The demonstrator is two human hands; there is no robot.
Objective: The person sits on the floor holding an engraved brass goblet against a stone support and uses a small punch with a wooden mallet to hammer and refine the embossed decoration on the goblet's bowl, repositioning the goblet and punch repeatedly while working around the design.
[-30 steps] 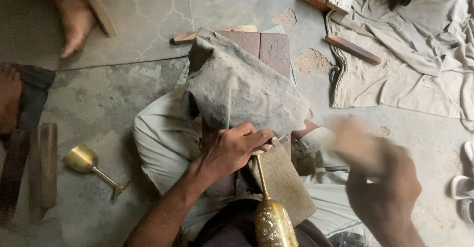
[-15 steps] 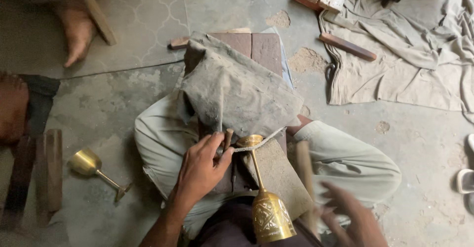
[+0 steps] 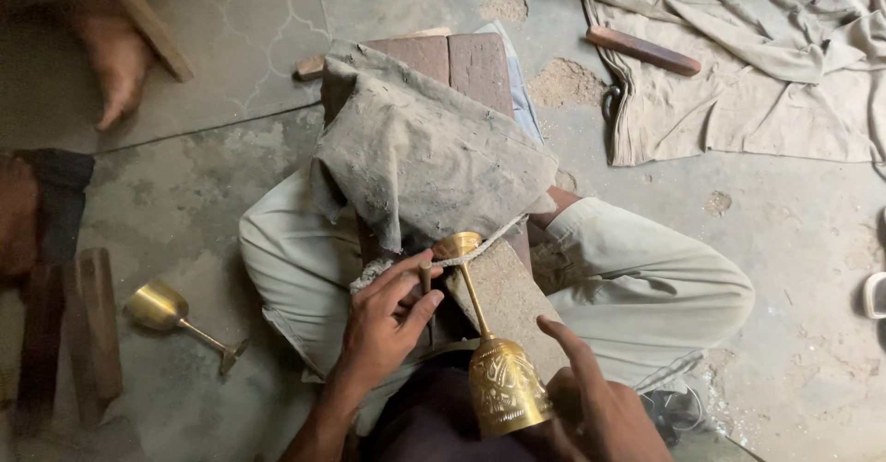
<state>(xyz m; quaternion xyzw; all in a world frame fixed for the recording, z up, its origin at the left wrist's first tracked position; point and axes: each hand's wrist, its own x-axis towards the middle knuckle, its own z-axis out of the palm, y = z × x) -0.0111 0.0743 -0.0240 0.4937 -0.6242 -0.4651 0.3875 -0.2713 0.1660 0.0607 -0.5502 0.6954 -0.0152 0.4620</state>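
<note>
Pinched between the thumb and fingers of the left hand (image 3: pixel 388 319) is a small punch-like tool (image 3: pixel 425 273), its tip set beside the foot of an engraved brass goblet (image 3: pixel 489 356) laid on a cloth-draped block (image 3: pixel 434 162) between the seated person's legs. The goblet's bowl is cradled near the lap by the right hand (image 3: pixel 600 402), whose fingers lie loosely spread along it, gripping no tool. Half a second earlier that hand was blurred in motion at the lower right, and a second earlier it was raised with a mallet-like object. A second, plain goblet (image 3: pixel 175 319) lies on the dusty stone floor (image 3: pixel 784 240) at left. Rumpled beige cloth (image 3: pixel 757 65) and wooden pieces (image 3: pixel 643 49) are seen beyond.
</note>
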